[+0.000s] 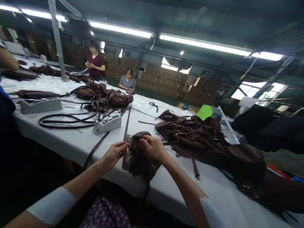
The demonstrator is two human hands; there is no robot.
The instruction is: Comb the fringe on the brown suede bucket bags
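Right in front of me, a dark brown leather bag [140, 161] lies bunched at the table's near edge, one strap hanging over it. My right hand [153, 147] grips the bag's upper part, fingers bent into the leather. At the bag's left side, my left hand [116, 153] has thumb and fingertips pinched together; what is between them is too small to make out. Just beside those fingertips is a flat brown strip [125, 163] with a row of thin, shiny pieces, partly covered by the bag.
Brown bags are heaped to the right [194, 133] and at the far left [95, 95]. Grey tape dispensers [108, 124] [41, 105] and a coiled cord [64, 121] lie on the white-covered table [147, 110]. Two people are across it; another person's arm [8, 58] shows at left.
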